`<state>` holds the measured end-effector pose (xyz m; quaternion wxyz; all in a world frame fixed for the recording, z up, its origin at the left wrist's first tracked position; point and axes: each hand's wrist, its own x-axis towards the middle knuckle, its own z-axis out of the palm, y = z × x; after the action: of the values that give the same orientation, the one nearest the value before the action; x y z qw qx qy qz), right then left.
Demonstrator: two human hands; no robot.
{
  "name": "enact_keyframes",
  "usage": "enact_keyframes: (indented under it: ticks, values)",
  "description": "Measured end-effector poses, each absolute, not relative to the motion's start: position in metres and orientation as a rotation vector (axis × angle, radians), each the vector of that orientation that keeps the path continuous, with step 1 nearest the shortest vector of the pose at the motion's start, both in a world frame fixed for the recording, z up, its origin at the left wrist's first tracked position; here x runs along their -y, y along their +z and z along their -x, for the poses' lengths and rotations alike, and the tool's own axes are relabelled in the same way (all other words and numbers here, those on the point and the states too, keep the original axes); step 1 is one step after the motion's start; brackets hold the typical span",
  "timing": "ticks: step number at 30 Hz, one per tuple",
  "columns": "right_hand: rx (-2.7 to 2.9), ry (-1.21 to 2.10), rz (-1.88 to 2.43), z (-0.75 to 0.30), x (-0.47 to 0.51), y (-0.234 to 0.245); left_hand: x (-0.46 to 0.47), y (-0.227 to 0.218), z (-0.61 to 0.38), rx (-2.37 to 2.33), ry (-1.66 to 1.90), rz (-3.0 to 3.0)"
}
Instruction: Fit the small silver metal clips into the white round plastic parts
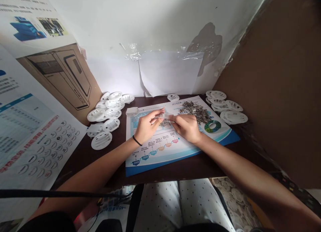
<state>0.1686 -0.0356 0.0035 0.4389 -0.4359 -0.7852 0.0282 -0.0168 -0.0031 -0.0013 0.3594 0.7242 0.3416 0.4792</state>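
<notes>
Between my two hands, above the printed sheet (188, 151), is a white round plastic piece (165, 115), seen nearly edge-on. My left hand (147, 126), with a dark band at its wrist, has its thumb and fingers closed on the piece's left side. My right hand (187, 127) pinches the right side, its fingers curled. Just behind my hands lies a small group of metal parts (165, 123), partly covered by them. A larger pile of small metal parts (197, 112) rests on the sheet beyond my right hand.
Similar white plastic pieces are heaped at the left (114, 105) and the right (227, 106) of the dark table (117, 165). One lone piece (173, 97) lies by the back wall. Cardboard (271, 91) stands on the right; a black cable (62, 194) crosses the lower left.
</notes>
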Motion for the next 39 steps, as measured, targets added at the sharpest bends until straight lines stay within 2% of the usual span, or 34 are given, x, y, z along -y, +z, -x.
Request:
enact_keyframes:
  ticks: [3,9,14,26,33,36,39]
  values:
    - [1.735,0.310,1.138,-0.164,0.033,0.005,0.000,-0.001,0.019,-0.954,1.199,-1.937]
    - [1.140,1.463,0.992,-0.159,0.024,0.009,-0.003,-0.002,0.015,-0.818,1.070,-1.586]
    - [0.990,1.779,0.832,-0.163,0.026,0.012,0.002,-0.002,0.013,-0.680,1.004,-1.452]
    - [0.965,2.021,0.825,-0.166,0.022,0.008,0.013,0.005,0.011,-0.630,0.926,-1.476]
    - [1.037,1.946,0.847,-0.166,0.024,0.009,0.013,0.009,0.011,-0.637,0.895,-1.462]
    - [1.117,1.805,0.904,-0.164,0.025,0.008,0.013,0.010,0.010,-0.711,0.878,-1.426]
    - [1.333,1.296,1.028,-0.161,0.026,0.003,0.009,0.012,0.010,-1.009,1.008,-1.433]
